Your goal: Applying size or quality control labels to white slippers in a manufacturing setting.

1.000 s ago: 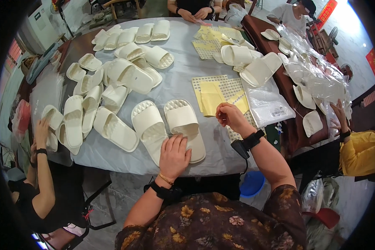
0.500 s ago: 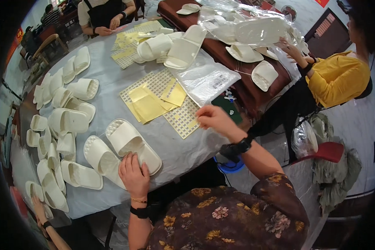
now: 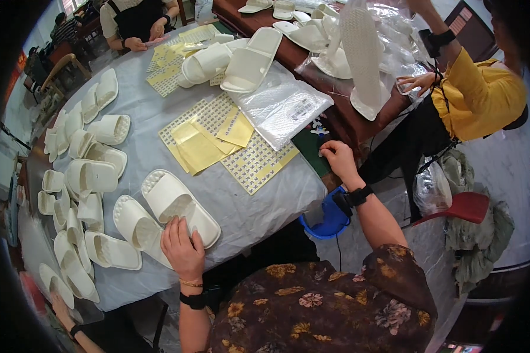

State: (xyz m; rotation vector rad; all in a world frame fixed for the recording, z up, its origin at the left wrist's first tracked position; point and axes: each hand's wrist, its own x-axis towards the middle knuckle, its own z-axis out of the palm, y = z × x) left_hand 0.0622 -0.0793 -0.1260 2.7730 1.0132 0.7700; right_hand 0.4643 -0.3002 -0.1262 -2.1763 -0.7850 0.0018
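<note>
A pair of white slippers lies on the near part of the table: one slipper (image 3: 179,203) on the right and its mate (image 3: 136,223) to the left. My left hand (image 3: 184,250) rests over their near inner edges, fingers stretched out and thumb on the right slipper's sole. My right hand (image 3: 340,162) is in the air by the table's right edge, beside a dark green mat (image 3: 309,150). Its thumb and index finger are pinched; what they hold, if anything, is too small to make out. Yellow sticker sheets (image 3: 258,167) lie between my hands.
Several white slippers (image 3: 93,176) crowd the table's left side. A plastic-wrapped packet (image 3: 282,109) lies past the stickers. A blue bin (image 3: 327,217) stands below the table edge. A person in yellow (image 3: 480,97) handles a bagged slipper; other people sit around the table.
My right hand has moved right, from above the sticker sheet to past the table edge. My left hand stays on the slippers. The person in yellow has raised an arm with the bagged slipper.
</note>
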